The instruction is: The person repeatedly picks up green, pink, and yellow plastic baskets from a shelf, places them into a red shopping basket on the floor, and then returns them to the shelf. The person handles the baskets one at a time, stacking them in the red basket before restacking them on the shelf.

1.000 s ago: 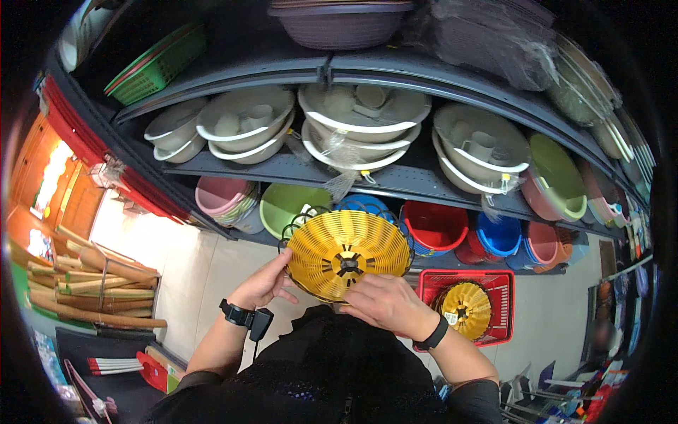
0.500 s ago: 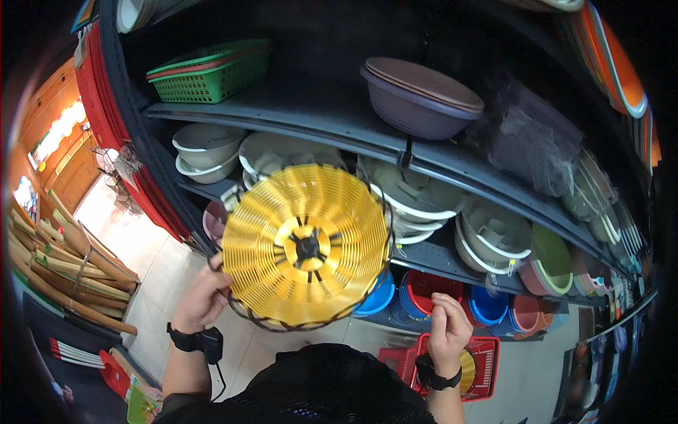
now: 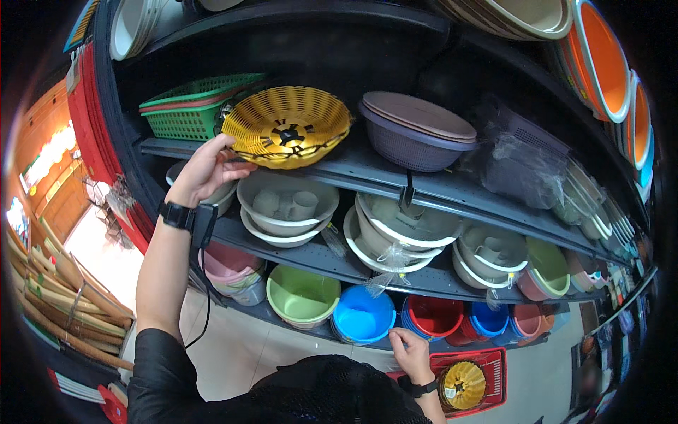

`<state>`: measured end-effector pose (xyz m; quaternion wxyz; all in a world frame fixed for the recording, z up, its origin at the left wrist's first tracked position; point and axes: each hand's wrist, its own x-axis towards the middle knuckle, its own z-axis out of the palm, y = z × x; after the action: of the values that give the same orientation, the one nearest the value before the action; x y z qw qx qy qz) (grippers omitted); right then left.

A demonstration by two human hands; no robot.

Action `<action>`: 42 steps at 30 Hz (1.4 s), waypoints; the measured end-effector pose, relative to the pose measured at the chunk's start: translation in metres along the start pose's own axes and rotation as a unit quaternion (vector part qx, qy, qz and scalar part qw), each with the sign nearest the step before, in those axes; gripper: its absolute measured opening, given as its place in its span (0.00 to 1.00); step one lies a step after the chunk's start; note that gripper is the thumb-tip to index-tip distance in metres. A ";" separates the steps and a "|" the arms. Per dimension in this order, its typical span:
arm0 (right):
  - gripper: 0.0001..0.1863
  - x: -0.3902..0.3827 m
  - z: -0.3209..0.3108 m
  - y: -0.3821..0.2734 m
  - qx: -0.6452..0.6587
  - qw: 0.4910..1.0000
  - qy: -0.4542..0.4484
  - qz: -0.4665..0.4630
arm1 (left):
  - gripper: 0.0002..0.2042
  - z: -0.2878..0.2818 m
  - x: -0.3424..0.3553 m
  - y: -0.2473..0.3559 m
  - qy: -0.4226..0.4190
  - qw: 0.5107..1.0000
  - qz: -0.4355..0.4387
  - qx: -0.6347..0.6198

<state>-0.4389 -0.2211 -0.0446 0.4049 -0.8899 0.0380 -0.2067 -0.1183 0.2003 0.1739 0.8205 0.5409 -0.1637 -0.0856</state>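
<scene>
A round golden-yellow woven basket (image 3: 286,121) with a dark rim and a dark centre is at the upper shelf, between green baskets and a purple colander. My left hand (image 3: 210,168) reaches up to it and grips its near left rim, thumb at the edge and fingers curled beneath. Whether the basket's underside rests on the shelf cannot be made out. My right hand (image 3: 411,353) hangs low in front of the buckets, its fingers curled in with nothing visible in them. Beside it, a red shopping basket (image 3: 500,374) on the floor holds another golden basket (image 3: 465,385).
Green perforated baskets (image 3: 185,116) and a purple colander (image 3: 417,138) stand on the dark upper shelf (image 3: 339,173). White basins (image 3: 289,226) fill the shelf below. Coloured buckets (image 3: 364,314) line the bottom. Wooden poles (image 3: 70,297) lean at the left; orange basins (image 3: 600,56) hang at the upper right.
My left hand has carried the golden basket up and away from me to the upper shelf. My right hand has lowered and shifted slightly left. The view has shifted, showing more buckets.
</scene>
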 end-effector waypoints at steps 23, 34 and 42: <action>0.17 -0.075 0.012 0.076 -0.091 0.974 -0.040 0.205 | 0.36 -0.029 0.126 -0.017 0.030 0.999 -0.020 0.019; 0.19 -0.106 0.017 0.106 -0.103 0.964 -0.080 0.234 | 0.31 -0.013 0.117 -0.008 0.092 0.990 0.009 0.105; 0.17 -0.116 0.027 0.102 -0.070 0.956 -0.067 0.275 | 0.26 -0.023 0.123 -0.008 0.122 0.983 0.034 0.132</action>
<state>-0.5232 -0.2431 -0.1751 0.3845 -0.8828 0.2687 -0.0240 0.0047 0.1777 0.1803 0.7579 0.6453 -0.0903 0.0317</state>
